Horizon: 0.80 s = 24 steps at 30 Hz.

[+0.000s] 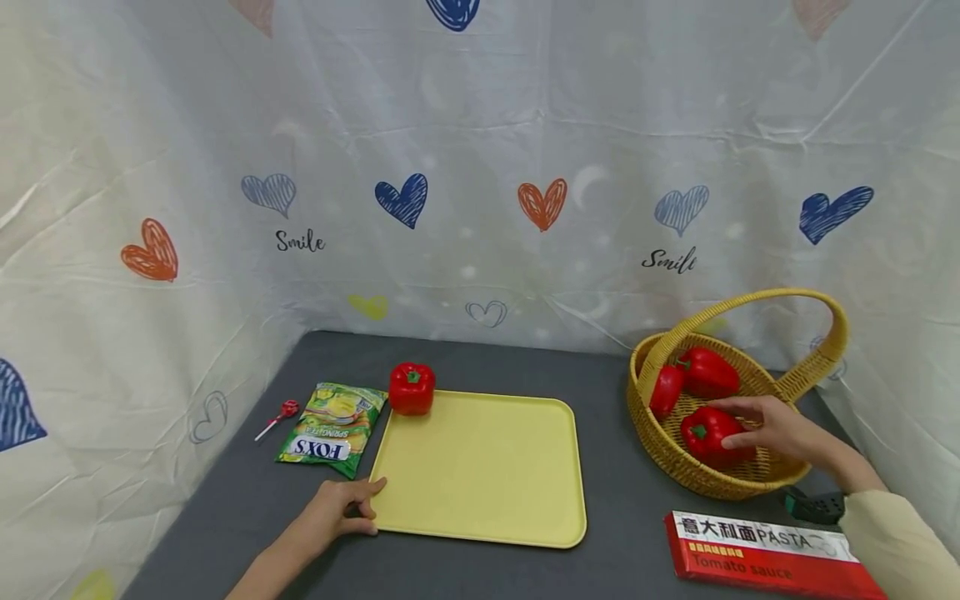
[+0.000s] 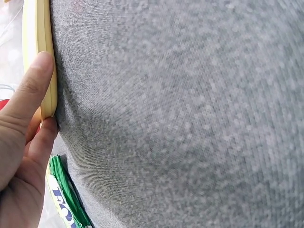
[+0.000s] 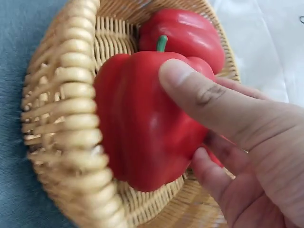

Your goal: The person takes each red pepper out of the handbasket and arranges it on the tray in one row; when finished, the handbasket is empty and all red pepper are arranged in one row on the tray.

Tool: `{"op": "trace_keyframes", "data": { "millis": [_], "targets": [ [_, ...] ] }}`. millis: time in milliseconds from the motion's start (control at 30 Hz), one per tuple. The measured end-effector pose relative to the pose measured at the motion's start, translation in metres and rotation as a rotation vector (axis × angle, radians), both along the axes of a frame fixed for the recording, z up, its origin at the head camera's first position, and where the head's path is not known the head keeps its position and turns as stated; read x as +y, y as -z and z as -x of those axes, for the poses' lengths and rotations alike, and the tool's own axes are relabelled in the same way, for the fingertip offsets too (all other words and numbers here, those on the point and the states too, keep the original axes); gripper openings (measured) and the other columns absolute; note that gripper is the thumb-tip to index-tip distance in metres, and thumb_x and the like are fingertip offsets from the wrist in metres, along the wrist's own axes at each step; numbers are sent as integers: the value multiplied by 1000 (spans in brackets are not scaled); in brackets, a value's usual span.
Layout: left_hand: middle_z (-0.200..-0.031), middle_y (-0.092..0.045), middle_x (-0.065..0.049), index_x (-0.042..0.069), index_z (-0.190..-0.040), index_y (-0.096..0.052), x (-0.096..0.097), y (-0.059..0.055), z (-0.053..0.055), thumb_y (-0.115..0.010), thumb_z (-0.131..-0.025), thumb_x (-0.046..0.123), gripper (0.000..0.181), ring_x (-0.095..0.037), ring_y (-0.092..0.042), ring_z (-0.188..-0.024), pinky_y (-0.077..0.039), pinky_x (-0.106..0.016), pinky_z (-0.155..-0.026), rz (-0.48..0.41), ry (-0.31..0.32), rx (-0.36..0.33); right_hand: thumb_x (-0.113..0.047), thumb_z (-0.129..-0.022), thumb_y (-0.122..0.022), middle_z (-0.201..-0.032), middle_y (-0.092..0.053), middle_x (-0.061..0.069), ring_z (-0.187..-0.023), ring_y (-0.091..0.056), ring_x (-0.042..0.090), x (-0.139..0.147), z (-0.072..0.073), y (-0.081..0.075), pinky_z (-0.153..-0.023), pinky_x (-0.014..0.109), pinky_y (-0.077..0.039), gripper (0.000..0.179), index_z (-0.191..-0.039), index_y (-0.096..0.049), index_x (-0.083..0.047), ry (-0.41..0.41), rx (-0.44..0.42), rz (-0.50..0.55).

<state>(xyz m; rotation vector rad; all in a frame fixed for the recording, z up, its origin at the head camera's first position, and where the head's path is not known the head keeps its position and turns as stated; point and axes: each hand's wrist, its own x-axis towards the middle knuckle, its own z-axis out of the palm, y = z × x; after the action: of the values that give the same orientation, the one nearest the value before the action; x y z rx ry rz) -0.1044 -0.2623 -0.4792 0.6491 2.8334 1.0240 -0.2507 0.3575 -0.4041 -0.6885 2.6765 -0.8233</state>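
Observation:
My right hand [image 1: 768,432] grips a red bell pepper [image 1: 708,435] inside the yellow wicker basket [image 1: 660,450]. In the right wrist view the thumb lies over this pepper [image 3: 142,118], near its green stem, with fingers behind it. Two more red peppers [image 1: 708,372] lie farther back in the basket. My left hand [image 1: 341,510] pinches the near left corner of a yellow tray [image 1: 480,467]; in the left wrist view the thumb presses on the tray's edge [image 2: 49,90]. Another red bell pepper [image 1: 412,390] stands at the tray's far left corner.
Left of the tray lie a green FOX'S candy bag [image 1: 333,425] and a red lollipop [image 1: 279,417]. A red and white pasta box [image 1: 765,554] lies in front of the basket, under the right forearm. A heart-printed curtain [image 1: 480,167] hangs behind the grey table [image 1: 600,517].

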Motion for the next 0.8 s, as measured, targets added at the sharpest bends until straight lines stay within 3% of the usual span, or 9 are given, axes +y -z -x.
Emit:
{"op": "trace_keyframes", "data": {
  "millis": [67,233,333,400,600,800],
  "targets": [
    [-118,-64,-21,16,-69,-62,0,1,0,-81,-72,22,21,-40,-57,-112,-49,-47,-86,0,1,3,-23,-79,-78,-113,-65,22,-85,-58,13,-4,4,-3,-67,24,-50,64,-128,-54,9,-3,-15,-28],
    [-96,-72,-2,13,-83,-70,0,3,-1,-81,-72,25,19,-37,-57,-113,-48,-47,-87,23,-12,2,-20,-71,-84,-109,-64,18,-90,-55,25,-17,13,-14,-70,33,-49,70,-129,-54,8,-35,-57,-156],
    [-98,-72,-1,13,-82,-70,0,3,-2,-81,-72,26,20,-34,-58,-113,-48,-47,-87,30,-23,1,-18,-67,-87,-109,-63,18,-92,-56,28,-25,17,-16,-75,41,-50,74,-129,-54,7,-51,-75,-212],
    [-92,-72,1,7,-91,-73,0,3,-2,-81,-72,26,28,-31,-60,-111,-48,-46,-87,34,-25,1,-19,-66,-88,-109,-63,17,-92,-56,27,-28,19,-16,-76,42,-51,74,-127,-56,7,-70,-77,-224],
    [-95,-72,0,9,-87,-72,1,2,-1,-80,-73,25,23,-29,-60,-111,-48,-46,-88,34,-19,7,-26,-69,-85,-105,-66,10,-84,-53,16,-20,25,-11,-69,29,-47,72,-126,-57,8,-128,-74,-146],
    [-77,-65,12,-4,-110,-69,1,0,-1,-80,-73,25,48,-17,-62,-104,-49,-44,-87,36,-19,-12,-21,-80,-78,-106,-67,20,-81,-57,14,0,22,-2,-67,25,-51,72,-133,-45,14,5,-170,45]
  ]
}}
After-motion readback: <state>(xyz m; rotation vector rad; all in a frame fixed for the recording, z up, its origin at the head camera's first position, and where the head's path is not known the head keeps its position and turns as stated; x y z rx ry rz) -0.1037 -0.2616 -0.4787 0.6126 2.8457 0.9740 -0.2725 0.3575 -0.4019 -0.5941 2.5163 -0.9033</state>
